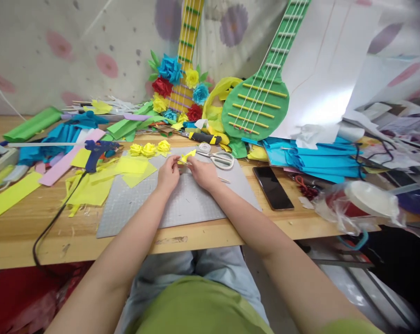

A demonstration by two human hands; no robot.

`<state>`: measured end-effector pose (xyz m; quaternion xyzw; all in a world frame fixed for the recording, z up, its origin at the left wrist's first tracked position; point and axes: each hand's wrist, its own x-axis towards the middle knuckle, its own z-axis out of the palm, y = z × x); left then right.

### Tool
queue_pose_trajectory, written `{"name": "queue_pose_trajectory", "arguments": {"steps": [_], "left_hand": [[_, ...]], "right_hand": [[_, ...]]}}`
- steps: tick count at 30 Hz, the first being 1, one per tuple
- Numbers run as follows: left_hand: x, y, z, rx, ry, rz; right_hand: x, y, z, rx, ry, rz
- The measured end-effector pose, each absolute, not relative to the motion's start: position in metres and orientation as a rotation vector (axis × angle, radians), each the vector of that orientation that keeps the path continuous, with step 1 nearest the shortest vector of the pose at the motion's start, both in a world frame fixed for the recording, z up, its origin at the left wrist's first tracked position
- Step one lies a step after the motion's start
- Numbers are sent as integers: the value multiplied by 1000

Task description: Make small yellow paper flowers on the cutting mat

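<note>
My left hand point(168, 174) and my right hand point(203, 172) meet over a grey cutting mat point(182, 204) on a wooden table point(39, 236). Both hands pinch a small piece of yellow paper point(186, 157), with fingers closed on it. Three finished yellow paper flowers point(149, 149) lie in a row just beyond my left hand. White-handled scissors point(219, 159) and a roll of tape point(204, 148) rest right past my right hand.
A blue glue gun point(96, 151) with a black cord lies left on yellow paper sheets point(91, 185). A black phone point(273, 187) lies right. Paper guitars, one green point(258, 104) and one with flowers point(182, 88), lean at the back. Blue paper point(317, 160) and clutter fill the right.
</note>
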<state>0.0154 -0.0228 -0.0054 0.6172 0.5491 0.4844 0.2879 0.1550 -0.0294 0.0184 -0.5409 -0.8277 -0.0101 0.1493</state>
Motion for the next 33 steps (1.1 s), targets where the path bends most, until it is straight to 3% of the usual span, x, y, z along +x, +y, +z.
{"name": "queue_pose_trajectory", "arguments": {"steps": [14, 33], "left_hand": [[13, -31, 4, 1982, 1620, 1184], [14, -30, 6, 1909, 1633, 1176]], "right_hand": [[157, -32, 16, -1383, -2387, -110], [157, -29, 12, -1232, -2393, -120]]}}
